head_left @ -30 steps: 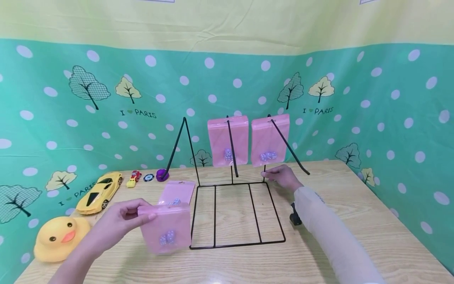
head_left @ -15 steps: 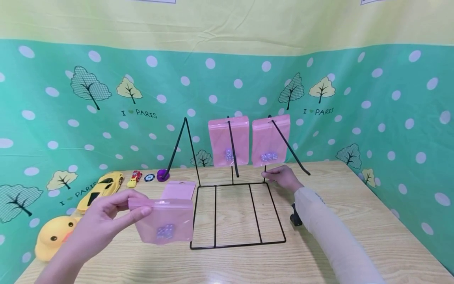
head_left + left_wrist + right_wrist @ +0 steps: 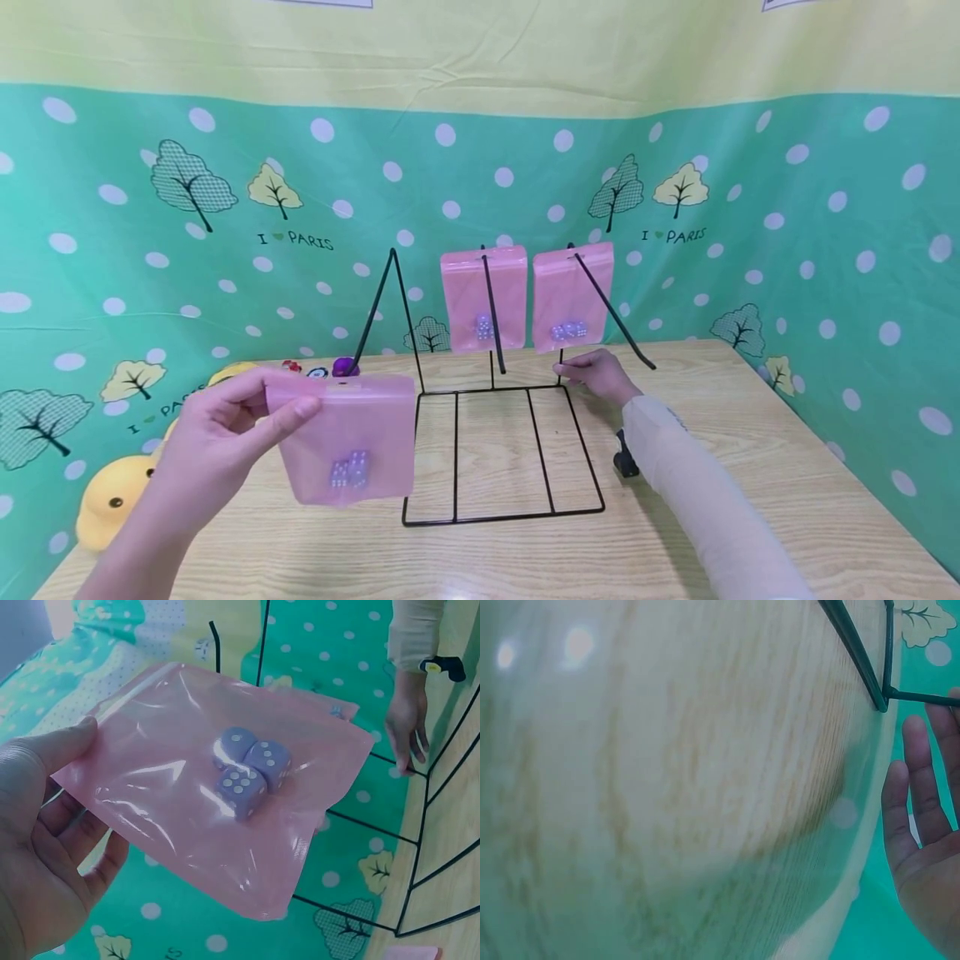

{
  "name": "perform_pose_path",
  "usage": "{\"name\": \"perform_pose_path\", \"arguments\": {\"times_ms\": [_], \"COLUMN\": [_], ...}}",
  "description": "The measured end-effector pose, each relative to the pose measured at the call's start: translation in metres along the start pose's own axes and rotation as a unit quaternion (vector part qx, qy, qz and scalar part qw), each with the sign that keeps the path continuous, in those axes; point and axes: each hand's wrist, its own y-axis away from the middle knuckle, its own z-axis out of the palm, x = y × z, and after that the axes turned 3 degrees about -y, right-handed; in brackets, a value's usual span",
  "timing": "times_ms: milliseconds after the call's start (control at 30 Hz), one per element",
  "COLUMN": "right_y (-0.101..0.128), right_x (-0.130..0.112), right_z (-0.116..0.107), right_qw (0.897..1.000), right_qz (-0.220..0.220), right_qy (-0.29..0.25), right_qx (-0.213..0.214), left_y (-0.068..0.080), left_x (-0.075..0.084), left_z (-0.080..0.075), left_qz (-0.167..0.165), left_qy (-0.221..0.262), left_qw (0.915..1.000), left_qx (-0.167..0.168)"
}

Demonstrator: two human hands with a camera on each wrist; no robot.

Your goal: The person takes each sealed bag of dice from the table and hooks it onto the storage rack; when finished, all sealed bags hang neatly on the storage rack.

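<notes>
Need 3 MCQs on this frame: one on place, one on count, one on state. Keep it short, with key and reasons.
1. Where does the right hand rest?
A. at the wire rack's back right corner
B. on the yellow duck
C. on a hanging pouch

2. How many pink pouches hang on the rack?
A. none
B. two
C. four

3. What is the state of the left hand?
A. flat on the table
B. pinching a pink pouch with dice in it, held in the air
C. holding the toy car

Key: 1 A, its fingers lie by the rack's base corner; 2 B, the head view shows two side by side; 3 B, thumb and fingers clamp the pouch's edge above the table.
</notes>
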Motion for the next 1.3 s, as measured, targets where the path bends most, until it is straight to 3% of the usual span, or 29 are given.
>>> {"name": "perform_pose_path", "arguments": {"times_ms": [100,467,1033,1300], "right_y": [0.0,0.001,0.001,0.0], "right_x": [0.0,-0.002,0.001,0.001], "right_z": [0.0,0.0,0.001,0.0], "right_qw": [1.0,1.0,1.0,1.0], "right_qz": [0.001,-0.002,0.004,0.006], "right_qy": [0.003,0.007,0.008,0.014], "right_qx": [0.001,-0.001,0.002,0.005], "left_y": [-0.003,-0.009,-0.032,-0.047], "left_x": [0.002,0.002,-0.003,-0.009], "left_z": [0.002,0.006,0.006,0.012], "left_qz": [0.001,-0.011,-0.042,-0.057], "left_qy": [0.027,0.049,-0.013,0.016], "left_qw": [0.9996,0.9987,0.9989,0.9982], "left_qx": [0.001,-0.006,-0.015,-0.008]}}
